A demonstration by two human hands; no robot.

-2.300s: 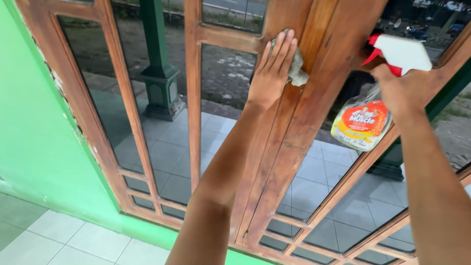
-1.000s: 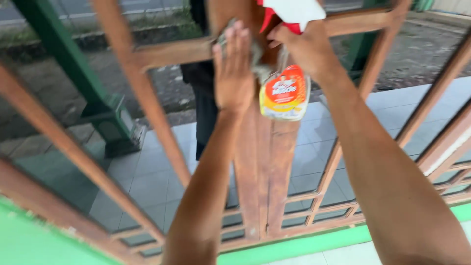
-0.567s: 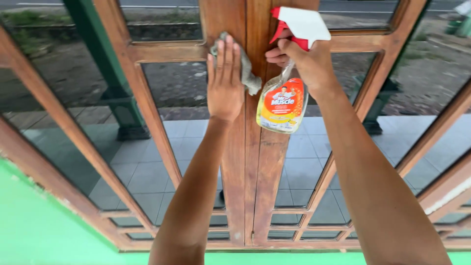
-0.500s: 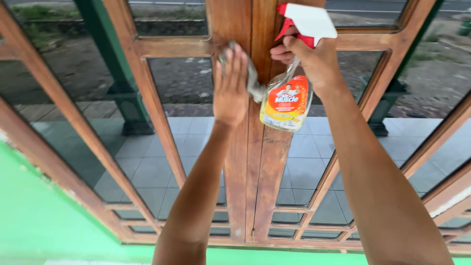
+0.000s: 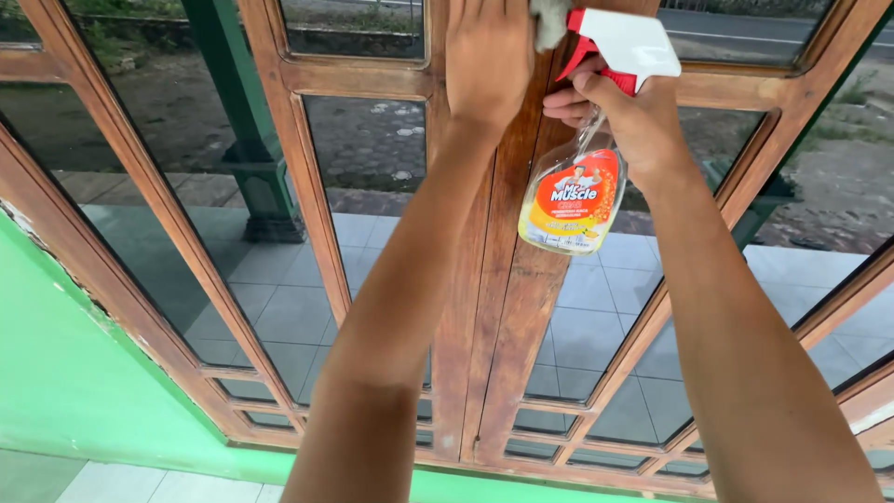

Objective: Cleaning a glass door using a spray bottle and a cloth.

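Since half a second ago, the left hand (image 5: pixel 489 56) has climbed the central wooden post (image 5: pixel 484 307) of the glazed window frame, carrying the grey cloth (image 5: pixel 549 17) with it, so that the fingertips and most of the cloth now sit at or beyond the top edge of view; the right hand (image 5: pixel 626 116) and its spray bottle (image 5: pixel 573 200) hold nearly the same station. Left hand lies flat, fingers together, pressing the cloth against the wood rather than pinching it. Right hand is closed round the neck of the bottle below the white and red trigger head (image 5: pixel 626 47); whether a finger rests on the trigger cannot be told. Bottle hangs just beside the post, slightly right of it, in front of the glass pane (image 5: pixel 596 317). Its long axis runs near vertical, tilted a little, base down and to the left; the nozzle points to the right, away from the cloth. In judgement, sound wiping calls for even palm pressure, long strokes along the grain of the post, and the cloth kept fully under the hand. Any spraying would first require the nozzle turned toward the wood.
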